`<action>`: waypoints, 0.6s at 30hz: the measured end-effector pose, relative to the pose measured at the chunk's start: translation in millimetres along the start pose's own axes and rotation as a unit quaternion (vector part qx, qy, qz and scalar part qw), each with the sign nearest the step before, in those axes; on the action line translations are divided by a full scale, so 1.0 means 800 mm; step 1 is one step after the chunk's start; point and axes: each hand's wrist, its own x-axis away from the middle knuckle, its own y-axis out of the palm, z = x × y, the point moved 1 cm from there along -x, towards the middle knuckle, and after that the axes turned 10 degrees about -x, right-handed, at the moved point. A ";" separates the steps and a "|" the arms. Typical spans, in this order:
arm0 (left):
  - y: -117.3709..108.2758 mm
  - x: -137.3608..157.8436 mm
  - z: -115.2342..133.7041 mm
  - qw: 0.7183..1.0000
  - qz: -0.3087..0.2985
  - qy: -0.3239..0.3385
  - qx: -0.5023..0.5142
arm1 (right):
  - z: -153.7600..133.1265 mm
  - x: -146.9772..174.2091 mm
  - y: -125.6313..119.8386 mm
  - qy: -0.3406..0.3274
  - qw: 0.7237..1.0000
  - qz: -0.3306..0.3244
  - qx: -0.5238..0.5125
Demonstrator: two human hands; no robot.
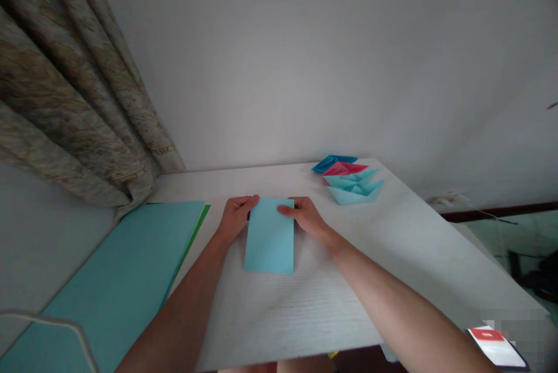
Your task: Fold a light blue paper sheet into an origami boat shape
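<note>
A light blue rectangle of paper [269, 239], perhaps folded, is held above the middle of the white table. My left hand [238, 217] grips its far left corner, the thumb along the edge. At the far right corner my right hand [307, 214] pinches it, with the thumb lying on top and the other fingers hidden underneath. Beyond and to the right stand folded paper boats: light blue ones [356, 192], a pink one [346, 168] and a dark blue one [333, 162] at the back.
Large light blue sheets [126, 262] lie at the left, a green sheet [195, 232] showing under their edge. A white cable [52, 321] crosses the lower left. A phone [497, 347] lies at the lower right. A patterned curtain [87, 82] hangs at the left against the wall.
</note>
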 end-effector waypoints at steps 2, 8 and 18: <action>0.000 0.000 -0.002 1.000 -0.010 0.004 0.005 | 0.000 -0.001 -0.001 -0.041 0.999 0.032 0.009; 0.007 0.004 -0.004 0.993 -0.098 -0.068 0.010 | 0.001 -0.002 -0.005 -0.077 0.992 0.092 0.033; 0.013 0.006 0.003 0.990 -0.080 -0.098 0.054 | 0.008 -0.003 -0.006 -0.041 0.995 0.089 0.006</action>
